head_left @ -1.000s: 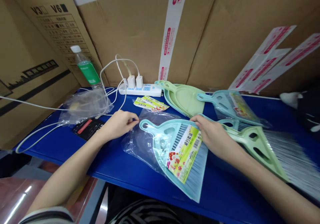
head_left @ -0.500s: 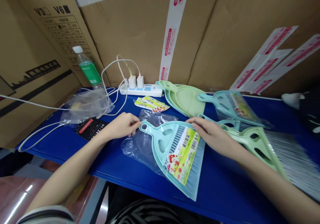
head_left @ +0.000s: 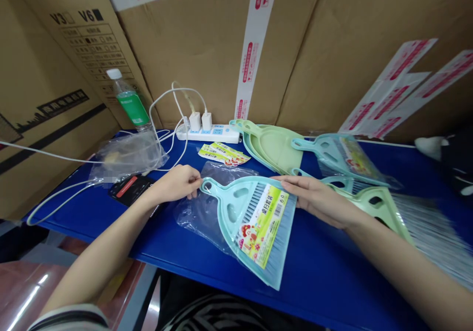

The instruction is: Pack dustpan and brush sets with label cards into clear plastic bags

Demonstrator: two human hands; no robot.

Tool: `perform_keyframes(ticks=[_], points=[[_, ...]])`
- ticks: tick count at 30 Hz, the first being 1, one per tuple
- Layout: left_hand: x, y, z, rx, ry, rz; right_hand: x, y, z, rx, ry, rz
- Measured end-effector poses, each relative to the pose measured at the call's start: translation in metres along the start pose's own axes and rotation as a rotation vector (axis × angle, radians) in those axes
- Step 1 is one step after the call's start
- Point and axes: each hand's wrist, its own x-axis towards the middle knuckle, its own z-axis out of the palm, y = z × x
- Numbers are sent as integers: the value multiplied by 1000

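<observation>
A light-blue dustpan (head_left: pixel 241 203) with a matching brush (head_left: pixel 283 235) nested in it lies at a slant in front of me. A yellow-green printed label (head_left: pixel 263 225) is across the brush. My left hand (head_left: pixel 181 183) is closed, its fingertips pinching the end of the looped handle. My right hand (head_left: pixel 314 195) grips the dustpan's far right edge, thumb and fingers close together. Under the handle and the dustpan's left side is a crumpled clear plastic bag (head_left: pixel 201 222).
Behind are green dustpans (head_left: pixel 284 148), a bagged blue set (head_left: pixel 328 151), loose labels (head_left: pixel 223 152) and a power strip (head_left: pixel 225 134) with white cables. At left are a bottle (head_left: pixel 133 107), a phone (head_left: pixel 129 189) and plastic wrap (head_left: pixel 129 151). Cardboard (head_left: pixel 207 50) walls the blue table (head_left: pixel 325 281).
Both hands have shifted slightly left, and the dustpan set has moved left with them. The right hand has turned a little, and its fingers lie flatter along the edge.
</observation>
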Motion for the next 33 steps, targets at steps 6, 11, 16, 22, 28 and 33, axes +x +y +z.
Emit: perform_keyframes(ticks=[6, 11, 16, 22, 28, 33], points=[[2, -3, 2, 74, 30, -23, 1, 1, 1, 18, 17, -21], [3, -1, 2, 165, 65, -87, 2, 3, 2, 92, 13, -20], [3, -1, 1, 166, 78, -114, 2, 4, 6, 212, -2, -32], [4, -3, 1, 150, 88, -115, 2, 5, 13, 242, -48, 7], [4, -4, 0, 122, 78, -88, 2, 7, 10, 339, -77, 57], [5, -6, -1, 150, 105, -71, 3, 10, 7, 388, -104, 37]])
